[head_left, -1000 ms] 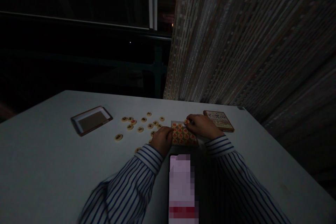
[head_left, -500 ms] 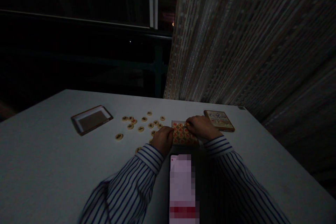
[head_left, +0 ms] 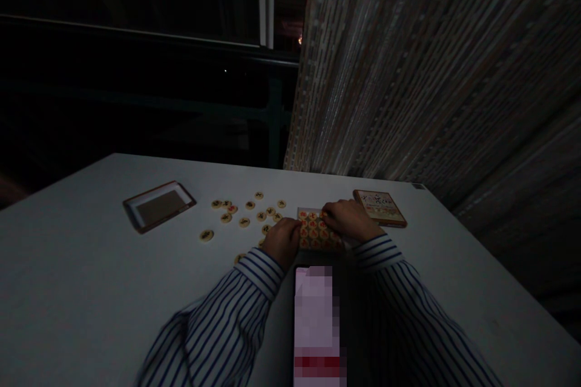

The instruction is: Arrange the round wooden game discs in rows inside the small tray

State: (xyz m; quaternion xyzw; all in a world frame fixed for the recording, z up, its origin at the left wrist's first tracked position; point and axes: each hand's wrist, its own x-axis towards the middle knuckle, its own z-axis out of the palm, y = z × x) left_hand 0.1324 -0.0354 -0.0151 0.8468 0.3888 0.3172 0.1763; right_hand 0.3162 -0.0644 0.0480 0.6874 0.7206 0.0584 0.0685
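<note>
Red-lettered discs (head_left: 313, 233): sit in rows inside a shallow tray (head_left: 318, 250), between 2 hands. Left hand (head_left: 281, 243): curls at the tray's left edge; cannot tell whether gripping. Right hand (head_left: 349, 219): touches a far-row disc (head_left: 323, 215); cannot tell whether pinching. Loose discs (head_left: 244, 222): lie scattered leftward on the white table (head_left: 91, 278).

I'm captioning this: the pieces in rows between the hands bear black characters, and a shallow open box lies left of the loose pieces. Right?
Not quite: the pieces in rows between the left hand and right hand bear red characters, not black, in the head view. The shallow open box does lie left of the loose pieces.
</note>
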